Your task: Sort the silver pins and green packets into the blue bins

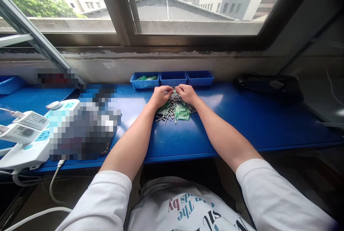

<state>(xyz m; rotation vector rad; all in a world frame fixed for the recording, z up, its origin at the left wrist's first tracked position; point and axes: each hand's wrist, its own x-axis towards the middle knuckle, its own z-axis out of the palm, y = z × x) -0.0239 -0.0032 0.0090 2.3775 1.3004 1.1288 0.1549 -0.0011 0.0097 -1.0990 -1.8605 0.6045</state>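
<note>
On the blue table, my left hand (160, 95) and my right hand (187, 94) face each other, a small gap between them, over the far part of a pile of thin silvery metal pins (176, 99). Both hands have curled fingers with thumb and fingertips together. What they pinch is too small to make out. In the near part of the pile lies a small clear bag with green print (182, 112). Another greenish bag (164, 109) is partly covered by pins, below my left hand.
Behind my hands, a blue bin with green bags (145, 81) and two more blue bins (173, 78) (200, 78) stand in a row by the wall. At left are a white power strip (40, 148) with plugs and a blurred-out heap. A dark object (268, 86) lies at far right.
</note>
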